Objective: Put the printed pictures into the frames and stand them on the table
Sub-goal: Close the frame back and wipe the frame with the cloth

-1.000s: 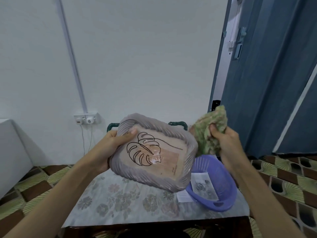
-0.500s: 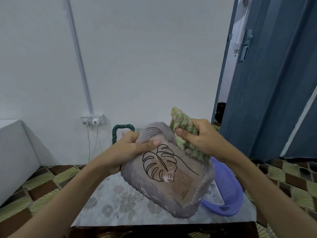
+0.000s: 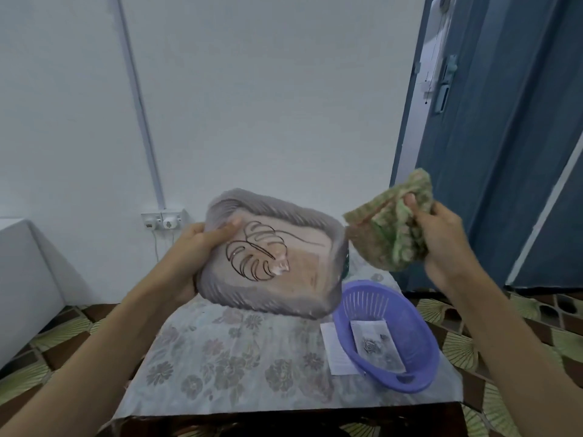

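Observation:
A grey ridged picture frame (image 3: pixel 252 298) with a leaf line drawing behind its glass is held up over the table, tilted toward me. My left hand (image 3: pixel 202 244) grips its left edge, thumb on the front. My right hand (image 3: pixel 441 238) holds a crumpled green and beige cloth (image 3: pixel 391 228) just right of the frame, apart from the glass. A printed picture (image 3: pixel 377 345) lies inside a purple plastic basket (image 3: pixel 419 367) at the table's right. Another white sheet (image 3: pixel 336 351) lies partly under the basket.
The table (image 3: pixel 227 357) has a pale floral cover. A blue door (image 3: pixel 504 137) stands at the right, a white wall with a socket (image 3: pixel 164 219) behind. A white object (image 3: pixel 22 272) sits at the far left. The floor is patterned tile.
My right hand has lifted the cloth off the frame's glass and moved it to the right. The frame has tipped back up in my left hand.

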A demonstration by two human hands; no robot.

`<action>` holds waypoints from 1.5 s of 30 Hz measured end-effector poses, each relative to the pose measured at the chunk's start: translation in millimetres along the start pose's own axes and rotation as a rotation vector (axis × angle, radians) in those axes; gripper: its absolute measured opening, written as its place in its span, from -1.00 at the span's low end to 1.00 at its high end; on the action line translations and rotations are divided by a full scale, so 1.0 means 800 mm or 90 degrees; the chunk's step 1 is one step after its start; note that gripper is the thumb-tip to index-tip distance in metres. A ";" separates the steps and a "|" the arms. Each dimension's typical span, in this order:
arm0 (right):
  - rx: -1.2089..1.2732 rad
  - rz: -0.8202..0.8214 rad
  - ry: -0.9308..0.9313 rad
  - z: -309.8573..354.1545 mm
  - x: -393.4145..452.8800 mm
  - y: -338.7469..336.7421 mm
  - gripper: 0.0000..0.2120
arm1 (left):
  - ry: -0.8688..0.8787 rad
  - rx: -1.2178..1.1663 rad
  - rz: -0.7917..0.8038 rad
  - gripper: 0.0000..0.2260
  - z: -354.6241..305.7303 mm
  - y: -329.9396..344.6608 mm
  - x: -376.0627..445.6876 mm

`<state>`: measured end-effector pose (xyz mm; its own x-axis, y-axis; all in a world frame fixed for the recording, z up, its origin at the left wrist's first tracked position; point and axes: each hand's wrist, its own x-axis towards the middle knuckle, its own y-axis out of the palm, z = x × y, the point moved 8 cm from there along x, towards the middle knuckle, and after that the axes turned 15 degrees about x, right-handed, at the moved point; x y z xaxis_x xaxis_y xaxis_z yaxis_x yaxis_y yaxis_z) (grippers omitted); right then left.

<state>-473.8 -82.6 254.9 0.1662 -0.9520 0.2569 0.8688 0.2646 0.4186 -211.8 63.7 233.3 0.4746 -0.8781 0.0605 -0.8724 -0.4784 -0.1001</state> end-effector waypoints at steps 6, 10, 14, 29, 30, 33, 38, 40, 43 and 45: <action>-0.013 0.123 0.152 -0.070 -0.042 0.029 -0.84 | 0.045 -0.053 -0.039 -0.83 -0.008 0.010 0.002; -0.199 0.003 -0.029 -0.078 -0.036 0.033 -0.88 | 0.109 -0.019 -0.031 -0.80 -0.013 0.028 -0.004; -0.096 -0.078 -0.036 -0.076 -0.029 0.025 -0.84 | 0.098 -0.052 -0.049 -0.80 -0.001 0.028 0.000; 0.163 -0.154 0.065 -0.078 0.001 0.003 -0.79 | 0.024 -0.176 -0.027 -0.64 0.027 0.016 0.009; 0.192 -0.158 0.072 -0.075 0.009 -0.007 -0.78 | 0.021 -0.181 -0.032 -0.61 0.028 0.011 0.010; 0.249 0.024 0.141 -0.064 0.009 0.008 -0.69 | 0.021 -0.189 -0.066 -0.56 0.028 -0.003 0.013; -0.063 0.168 0.116 -0.086 -0.034 0.054 -0.93 | 0.075 -0.162 -0.113 -0.68 0.017 0.006 0.010; -0.189 0.054 -0.023 -0.081 -0.032 0.049 -0.90 | 0.097 -0.149 -0.122 -0.75 0.015 0.014 0.005; -0.167 -0.063 -0.094 -0.076 -0.032 0.040 -0.86 | 0.114 -0.138 -0.143 -0.83 0.017 0.020 -0.003; -0.123 -0.077 -0.037 -0.088 -0.026 0.036 -0.78 | 0.115 -0.132 -0.154 -0.79 0.018 0.022 -0.004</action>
<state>-419.7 -66.0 200.0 0.0334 -0.9633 0.2665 0.9547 0.1096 0.2766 -226.7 58.1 216.9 0.6578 -0.7160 0.2337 -0.7516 -0.6443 0.1415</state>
